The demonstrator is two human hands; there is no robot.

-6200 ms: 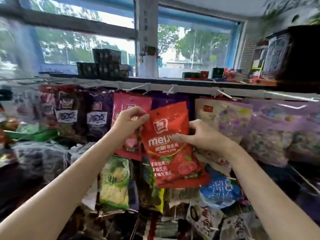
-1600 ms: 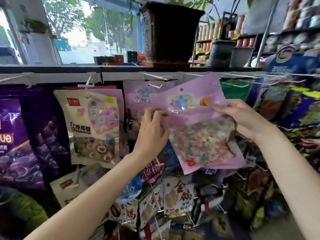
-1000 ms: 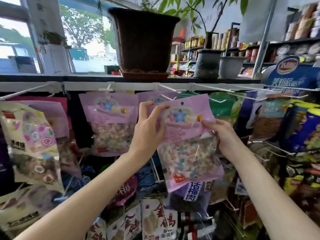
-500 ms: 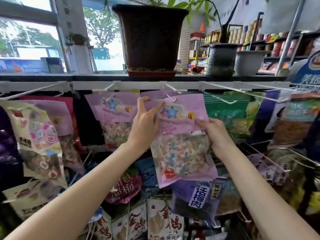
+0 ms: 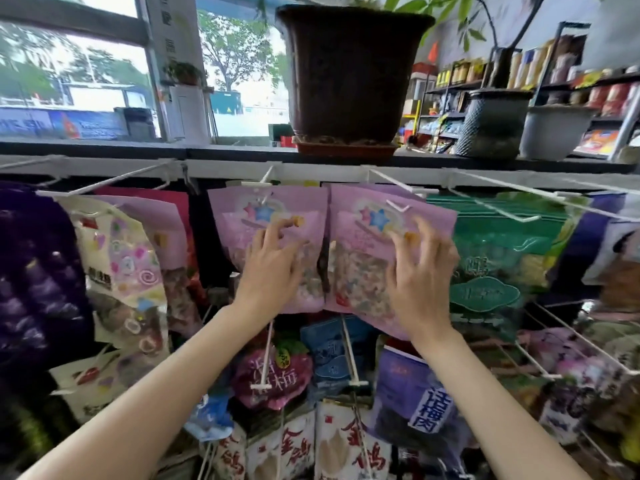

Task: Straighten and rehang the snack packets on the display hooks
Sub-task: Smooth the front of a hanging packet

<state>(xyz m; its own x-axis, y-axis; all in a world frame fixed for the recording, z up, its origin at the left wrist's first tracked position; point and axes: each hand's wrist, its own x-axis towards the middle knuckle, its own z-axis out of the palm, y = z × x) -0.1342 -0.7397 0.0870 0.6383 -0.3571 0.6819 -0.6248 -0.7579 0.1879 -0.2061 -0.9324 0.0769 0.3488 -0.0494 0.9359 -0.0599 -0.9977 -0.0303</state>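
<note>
Head view, left hand (image 5: 273, 268) flat with loose fingers on left pink packet (image 5: 239, 216), right hand (image 5: 420, 275) spread against right pink packet (image 5: 356, 258), both packets on white hooks (image 5: 398, 205), neither gripped.

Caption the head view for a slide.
Left hand and right hand rest on two pink star-printed candy packets hanging from white wire hooks.

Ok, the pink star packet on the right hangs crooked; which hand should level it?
Right. The right hand already lies spread on the tilted right pink packet; the left hand rests on the left pink packet.
</note>
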